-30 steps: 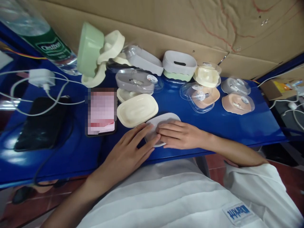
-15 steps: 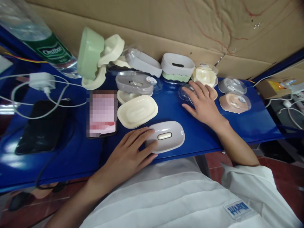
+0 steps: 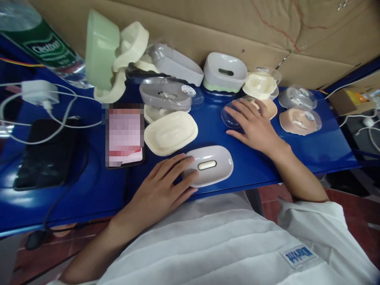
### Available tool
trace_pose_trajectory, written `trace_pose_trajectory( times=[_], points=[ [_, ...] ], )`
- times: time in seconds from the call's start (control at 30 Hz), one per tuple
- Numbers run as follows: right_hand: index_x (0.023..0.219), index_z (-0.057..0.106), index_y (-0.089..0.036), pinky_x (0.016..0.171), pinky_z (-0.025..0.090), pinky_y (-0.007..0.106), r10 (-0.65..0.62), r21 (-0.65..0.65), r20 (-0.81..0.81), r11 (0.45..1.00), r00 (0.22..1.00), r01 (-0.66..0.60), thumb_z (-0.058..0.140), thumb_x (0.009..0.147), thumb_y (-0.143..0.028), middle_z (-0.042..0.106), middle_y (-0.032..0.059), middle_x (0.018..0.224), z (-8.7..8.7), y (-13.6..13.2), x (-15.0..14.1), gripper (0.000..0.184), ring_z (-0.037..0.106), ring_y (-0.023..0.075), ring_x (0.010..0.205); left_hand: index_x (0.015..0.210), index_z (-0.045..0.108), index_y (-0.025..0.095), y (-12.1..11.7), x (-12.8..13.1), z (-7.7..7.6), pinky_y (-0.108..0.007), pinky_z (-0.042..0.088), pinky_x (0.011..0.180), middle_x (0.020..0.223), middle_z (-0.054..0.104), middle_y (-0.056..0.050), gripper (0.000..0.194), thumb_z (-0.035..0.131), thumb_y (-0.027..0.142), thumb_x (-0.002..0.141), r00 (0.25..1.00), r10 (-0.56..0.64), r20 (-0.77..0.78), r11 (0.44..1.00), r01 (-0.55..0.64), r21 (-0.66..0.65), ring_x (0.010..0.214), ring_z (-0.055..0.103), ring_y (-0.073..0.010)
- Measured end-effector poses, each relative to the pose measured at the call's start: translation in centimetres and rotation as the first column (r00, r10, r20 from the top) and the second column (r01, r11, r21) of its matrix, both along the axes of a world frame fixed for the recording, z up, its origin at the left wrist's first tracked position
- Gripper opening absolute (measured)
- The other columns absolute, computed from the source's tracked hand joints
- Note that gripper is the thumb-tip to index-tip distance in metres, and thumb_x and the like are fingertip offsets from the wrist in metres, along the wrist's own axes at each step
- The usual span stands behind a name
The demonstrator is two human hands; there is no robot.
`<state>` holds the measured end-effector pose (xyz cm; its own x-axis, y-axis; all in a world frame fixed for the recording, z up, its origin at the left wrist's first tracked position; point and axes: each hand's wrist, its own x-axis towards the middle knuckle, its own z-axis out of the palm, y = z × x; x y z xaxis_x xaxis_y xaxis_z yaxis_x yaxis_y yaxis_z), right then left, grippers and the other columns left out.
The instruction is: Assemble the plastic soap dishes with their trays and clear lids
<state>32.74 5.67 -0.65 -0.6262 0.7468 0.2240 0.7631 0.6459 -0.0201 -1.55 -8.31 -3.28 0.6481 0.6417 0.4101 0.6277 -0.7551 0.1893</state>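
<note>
My left hand [image 3: 163, 180] lies with fingers spread over the left end of a pale grey oval soap dish [image 3: 222, 160], which has a slot in its middle with a cream piece showing in it. My right hand [image 3: 252, 124] rests flat, fingers apart, over a clear plastic lid [image 3: 228, 114] and beside a peach-coloured dish [image 3: 270, 109]. Its palm and fingers hide part of both. A cream oval dish [image 3: 170, 132] sits just behind my left hand, partly over another cream piece.
Along the cardboard back stand a green tub [image 3: 102, 55], a grey dish with clear cover [image 3: 164, 95], a stacked grey dish [image 3: 225, 71] and a cream dish [image 3: 261, 85]. Peach [image 3: 298, 120] and grey covered dishes are at right. A phone [image 3: 124, 134], charger [image 3: 40, 93] and bottle [image 3: 50, 47] occupy the left.
The view has shifted slightly, so the things at the back appear higher. Both hands keep nearly the same pose over the same things.
</note>
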Motion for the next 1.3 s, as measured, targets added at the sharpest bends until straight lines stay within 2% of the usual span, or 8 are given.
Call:
trace_pose_trajectory(
  times=[0.23, 0.33, 0.47, 0.63, 0.77, 0.9, 1.17, 1.3],
  points=[
    [0.166, 0.057, -0.025, 0.130, 0.040, 0.064, -0.022, 0.055, -0.102, 0.998, 0.995, 0.028, 0.051, 0.116, -0.044, 0.064, 0.0145, 0.163, -0.3, 0.3, 0.1, 0.054, 0.056, 0.0399, 0.154, 0.133, 0.074, 0.023, 0.1, -0.1, -0.1, -0.052, 0.059, 0.119, 0.153, 0.069, -0.014, 0.024, 0.069, 0.032, 0.110, 1.000, 0.003, 0.009, 0.999, -0.002, -0.041, 0.148, 0.063, -0.0351],
    [0.162, 0.062, -0.028, 0.123, 0.050, 0.055, 0.129, 0.138, -0.175, 0.985, 0.976, -0.105, 0.049, 0.118, -0.043, 0.071, 0.0119, 0.153, -0.8, -1.1, -0.9, 0.049, 0.064, 0.0346, 0.146, 0.133, 0.073, 0.022, 0.1, -0.1, -0.3, -0.052, 0.059, 0.117, 0.153, 0.069, -0.015, 0.025, 0.068, 0.032, 0.111, 1.000, -0.006, 0.003, 1.000, 0.006, -0.022, 0.148, 0.062, -0.0359],
    [0.158, 0.066, -0.036, 0.113, 0.057, 0.045, 0.444, 0.190, -0.151, 0.890, 0.883, -0.414, 0.065, 0.113, -0.037, 0.079, 0.0048, 0.141, -1.6, -2.1, -2.0, 0.044, 0.072, 0.0249, 0.133, 0.133, 0.072, 0.020, 0.1, -0.1, -0.3, -0.052, 0.060, 0.115, 0.153, 0.069, -0.016, 0.025, 0.069, 0.031, 0.111, 1.000, -0.008, -0.006, 1.000, 0.008, -0.003, 0.147, 0.063, -0.0368],
    [0.153, 0.070, -0.041, 0.112, 0.059, 0.049, 0.460, 0.148, -0.302, 0.888, 0.835, -0.435, 0.073, 0.109, -0.041, 0.081, 0.0044, 0.137, -0.8, -3.0, -2.5, 0.044, 0.075, 0.0271, 0.131, 0.135, 0.070, 0.019, 0.1, 0.0, -0.3, -0.052, 0.060, 0.117, 0.151, 0.070, -0.016, 0.030, 0.073, 0.031, 0.108, 1.000, -0.011, 0.021, 1.000, 0.012, -0.026, 0.145, 0.064, -0.0369],
    [0.152, 0.068, -0.052, 0.111, 0.064, 0.044, 0.552, 0.073, -0.288, 0.828, 0.783, -0.557, 0.080, 0.104, -0.035, 0.081, -0.0037, 0.134, 0.3, -5.2, -3.4, 0.053, 0.076, 0.0230, 0.127, 0.142, 0.063, 0.018, -0.1, 0.0, -0.5, -0.051, 0.061, 0.118, 0.143, 0.072, -0.017, 0.041, 0.077, 0.032, 0.106, 0.991, 0.008, 0.133, 0.999, -0.002, -0.047, 0.141, 0.068, -0.0348],
    [0.150, 0.073, -0.038, 0.112, 0.066, 0.040, 0.646, 0.168, -0.293, 0.761, 0.705, -0.627, 0.081, 0.102, -0.027, 0.080, 0.0024, 0.138, 0.6, -6.9, -4.6, 0.050, 0.073, 0.0241, 0.133, 0.140, 0.061, 0.022, -0.3, 0.0, -1.0, -0.047, 0.066, 0.112, 0.146, 0.067, -0.017, 0.037, 0.075, 0.034, 0.107, 0.971, 0.083, 0.225, 0.993, -0.062, -0.099, 0.138, 0.070, -0.0315],
    [0.149, 0.072, -0.025, 0.125, 0.058, 0.035, 0.681, 0.104, -0.246, 0.726, 0.690, -0.680, 0.077, 0.105, -0.025, 0.073, 0.0075, 0.153, 1.1, -7.1, -5.2, 0.044, 0.063, 0.0211, 0.151, 0.154, 0.054, 0.028, -0.3, -0.1, -0.9, -0.046, 0.072, 0.101, 0.157, 0.054, -0.019, 0.050, 0.073, 0.029, 0.108, 0.967, 0.157, 0.198, 0.986, -0.143, -0.083, 0.135, 0.070, -0.0330],
    [0.151, 0.071, -0.026, 0.138, 0.041, 0.053, 0.614, 0.032, -0.183, 0.785, 0.768, -0.619, 0.069, 0.112, -0.040, 0.069, 0.0079, 0.159, 0.8, -6.2, -4.8, 0.041, 0.058, 0.0242, 0.157, 0.156, 0.049, 0.026, -0.3, -0.1, -0.5, -0.049, 0.070, 0.107, 0.165, 0.048, -0.021, 0.058, 0.077, 0.026, 0.105, 0.970, 0.162, 0.180, 0.983, -0.144, -0.110, 0.148, 0.062, -0.0361]
  ],
)
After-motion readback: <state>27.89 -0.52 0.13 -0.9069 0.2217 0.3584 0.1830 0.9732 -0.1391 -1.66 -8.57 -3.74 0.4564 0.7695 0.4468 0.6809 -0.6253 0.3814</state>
